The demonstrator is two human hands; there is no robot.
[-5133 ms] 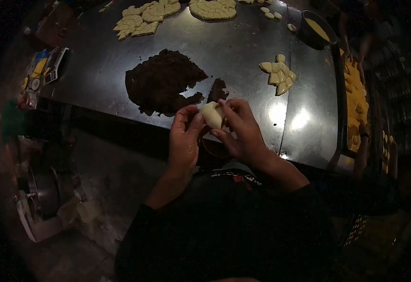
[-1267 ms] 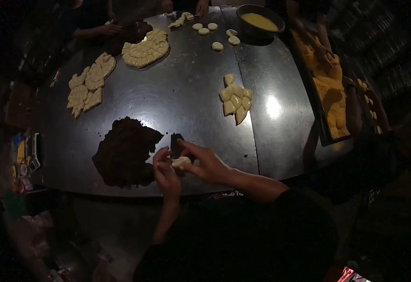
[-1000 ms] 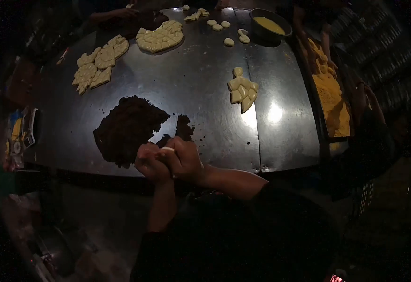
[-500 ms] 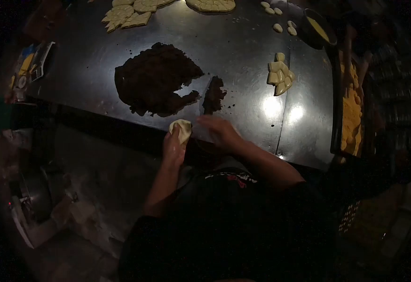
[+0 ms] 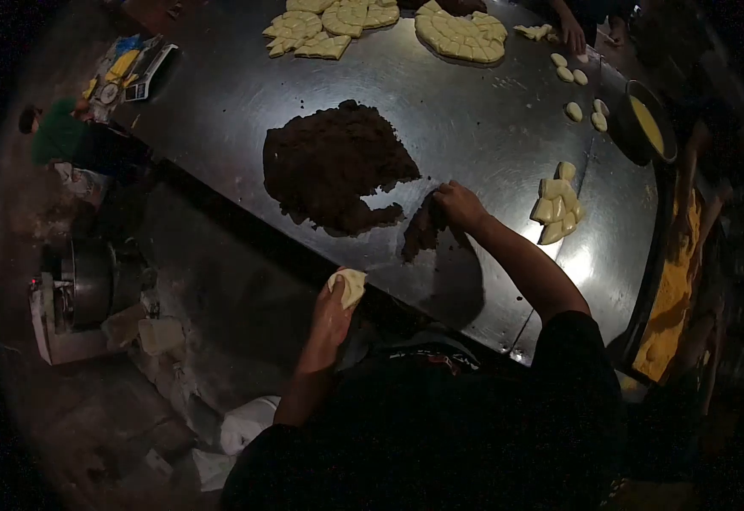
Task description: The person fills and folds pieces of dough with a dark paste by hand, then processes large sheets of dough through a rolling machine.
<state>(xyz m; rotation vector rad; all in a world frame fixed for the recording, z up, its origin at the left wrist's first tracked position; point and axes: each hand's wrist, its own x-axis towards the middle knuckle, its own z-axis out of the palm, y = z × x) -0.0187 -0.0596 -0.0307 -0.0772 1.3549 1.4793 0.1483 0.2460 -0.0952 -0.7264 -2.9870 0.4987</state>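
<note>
My left hand [image 5: 329, 319] is closed around a flattened piece of pale dough [image 5: 352, 286], just off the near edge of the metal table. The thumb presses on the dough's face. My right hand [image 5: 461, 206] reaches over the table, its fingers curled at the upper end of a small strip of dark crumbly filling [image 5: 420, 234]. What lies between those fingertips is mostly hidden. Left of the strip spreads a large dark mound of the same filling [image 5: 338, 166]. A cluster of pale dough pieces [image 5: 558, 209] sits to the right.
Scored dough slabs [image 5: 461, 34] and small dough balls [image 5: 574, 111] lie at the back. A bowl of yellow liquid [image 5: 649, 123] and a tray of yellow crumbs [image 5: 666, 319] stand right. Another person's hand [image 5: 573, 36] is at the far edge; a person in green [image 5: 57, 136] is left.
My right hand has moved from near the dough up and right onto the small strip of filling. My left hand keeps the dough. The camera view has turned, and other people now show.
</note>
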